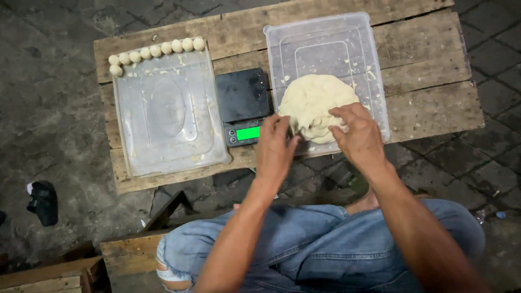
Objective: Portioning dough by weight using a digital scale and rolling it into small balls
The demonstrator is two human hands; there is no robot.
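- The left hand (275, 147) rests at the near edge of the dough mass (315, 106), fingers bent down onto the dough at about its 7 o'clock side; its grip is closed on a bit of the dough edge.
- The right hand (358, 135) lies on the dough at about its 4 o'clock side, fingers curled over and pinching into it, grip closed on the dough.
- The dough mass, pale and roundish, sits in the near half of a clear plastic tray (325, 38) on the right part of the wooden counter (429, 103).
- A small black scale (242, 103) with a lit green display stands just beside that tray, at its 9 o'clock, between the two trays.
- At the scale's 9 o'clock lies a second clear tray (168, 135), smeared with bits of dough.
- A row of small dough balls (154, 51) runs along that tray's far rim, at 12 o'clock, with one more ball turning the corner at the left end.
- The person sits in blue jeans (304, 244) at the counter's 6 o'clock side.
- A dark sandal (43, 202) lies on the paved ground, well apart at 8 o'clock.
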